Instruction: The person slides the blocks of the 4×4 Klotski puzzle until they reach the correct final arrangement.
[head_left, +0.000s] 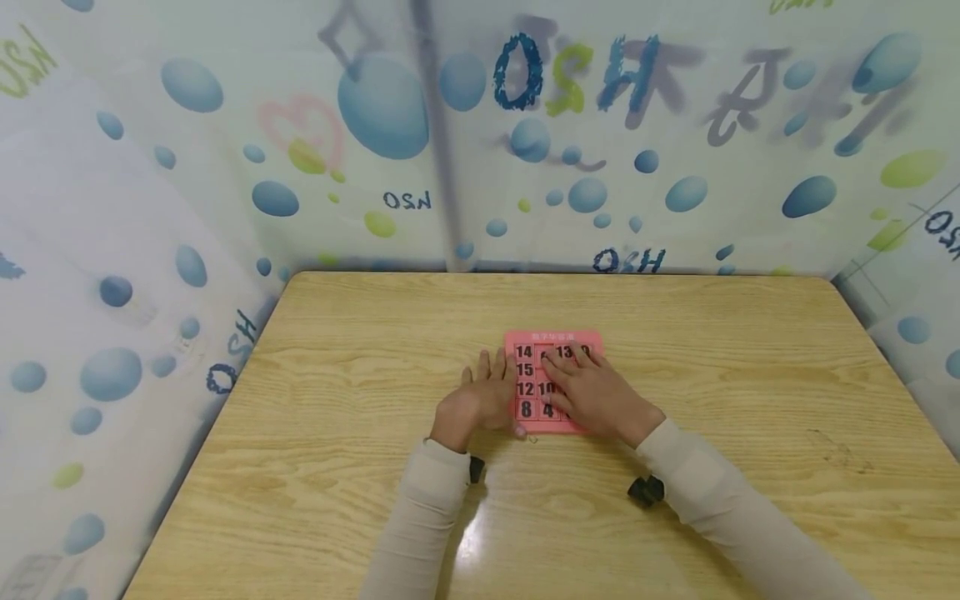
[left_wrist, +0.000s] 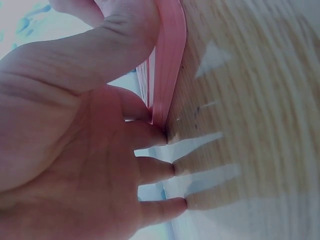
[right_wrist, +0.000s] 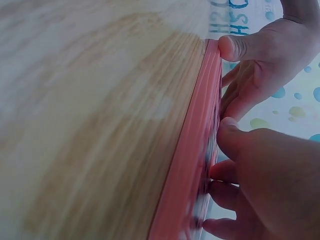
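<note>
A pink number slide puzzle (head_left: 526, 389) lies flat on the wooden table, its tiles marked with black numbers such as 14, 15, 12 and 8. My left hand (head_left: 483, 402) rests along its left side with fingers spread. In the left wrist view, several fingertips touch the table and the thumb lies against the puzzle's pink frame (left_wrist: 171, 65). My right hand (head_left: 603, 396) reaches over from the right, its fingers spread on the tiles and covering many of them. The right wrist view shows its thumb and fingertips touching the tile face from above.
The light wooden table (head_left: 337, 333) extends around the puzzle on every side. Behind it and at both sides hang pale sheets (head_left: 465, 167) printed with blue and green drops. A dark strap piece (head_left: 647, 491) shows under the right wrist.
</note>
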